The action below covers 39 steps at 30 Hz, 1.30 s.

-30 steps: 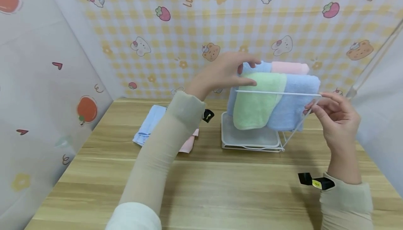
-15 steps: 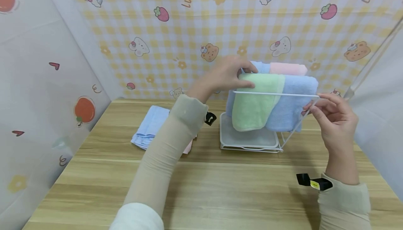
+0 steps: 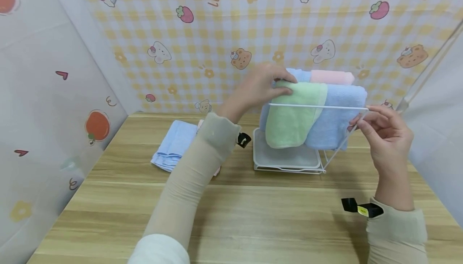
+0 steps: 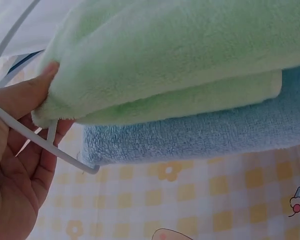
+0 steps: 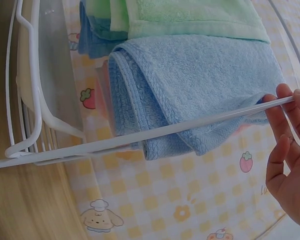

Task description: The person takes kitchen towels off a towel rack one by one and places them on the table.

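Observation:
A light green towel [image 3: 294,113] and a blue towel [image 3: 336,113] hang side by side over a white wire rack [image 3: 318,106]. Behind them hang another blue towel [image 3: 298,74] and a pink towel [image 3: 332,77]. My left hand [image 3: 262,85] pinches the green towel's upper left edge; in the left wrist view its thumb [image 4: 45,77] lies on the front of the cloth and the other fingers are behind. At the rack's upper right corner, my right hand [image 3: 390,135] pinches the sloping side bar [image 5: 190,122], close by the blue towel.
A pale grey tray [image 3: 285,159] sits in the rack's base on the wooden table [image 3: 253,224]. Left of it lies a folded blue cloth [image 3: 175,141], with a pink cloth [image 3: 217,171] mostly hidden by my left sleeve. A patterned curtain [image 3: 217,35] stands behind.
My left hand has come down a little and its thumb and fingers have closed on the green towel's edge. The right hand stays at the rack's corner.

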Each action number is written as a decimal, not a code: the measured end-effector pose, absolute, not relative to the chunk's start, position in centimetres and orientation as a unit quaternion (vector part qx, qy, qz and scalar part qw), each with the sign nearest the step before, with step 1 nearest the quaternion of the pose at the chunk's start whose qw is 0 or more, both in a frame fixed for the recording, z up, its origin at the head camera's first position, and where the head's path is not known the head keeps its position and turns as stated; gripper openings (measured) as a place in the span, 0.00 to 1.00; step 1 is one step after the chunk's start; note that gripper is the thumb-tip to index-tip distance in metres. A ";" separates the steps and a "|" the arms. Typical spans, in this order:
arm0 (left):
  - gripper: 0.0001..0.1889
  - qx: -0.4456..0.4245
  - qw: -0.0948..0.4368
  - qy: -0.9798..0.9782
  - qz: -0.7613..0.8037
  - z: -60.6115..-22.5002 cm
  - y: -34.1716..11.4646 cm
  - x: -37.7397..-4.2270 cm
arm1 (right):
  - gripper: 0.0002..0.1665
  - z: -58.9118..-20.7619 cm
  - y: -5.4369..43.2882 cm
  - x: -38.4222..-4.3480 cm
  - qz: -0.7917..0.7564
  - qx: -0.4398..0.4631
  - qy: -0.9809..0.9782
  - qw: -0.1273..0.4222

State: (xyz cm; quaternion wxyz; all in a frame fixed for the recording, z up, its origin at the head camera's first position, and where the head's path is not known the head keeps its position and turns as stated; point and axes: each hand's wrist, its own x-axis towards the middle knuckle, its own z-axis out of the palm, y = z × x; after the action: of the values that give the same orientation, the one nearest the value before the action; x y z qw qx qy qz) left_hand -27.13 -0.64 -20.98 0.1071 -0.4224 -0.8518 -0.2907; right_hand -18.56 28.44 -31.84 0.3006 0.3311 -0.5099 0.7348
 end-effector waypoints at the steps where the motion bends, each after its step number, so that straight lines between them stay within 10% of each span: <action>1: 0.14 -0.421 0.113 -0.850 -0.295 -21.0 -0.6 -27.1 | 0.20 -31.8 28.4 -18.5 0.735 0.331 -0.509 0.301; 39: 0.12 -0.385 0.227 -0.781 -0.435 -20.5 -1.4 -25.6 | 0.22 -32.1 28.5 -18.4 0.716 0.324 -0.540 0.302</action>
State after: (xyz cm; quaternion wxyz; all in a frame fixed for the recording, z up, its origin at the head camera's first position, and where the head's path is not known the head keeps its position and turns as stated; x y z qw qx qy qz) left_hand -25.61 -1.43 -20.52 0.2266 -0.3855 -0.7813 -0.4354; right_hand -18.37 28.54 -32.11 0.3024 0.3236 -0.5402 0.7156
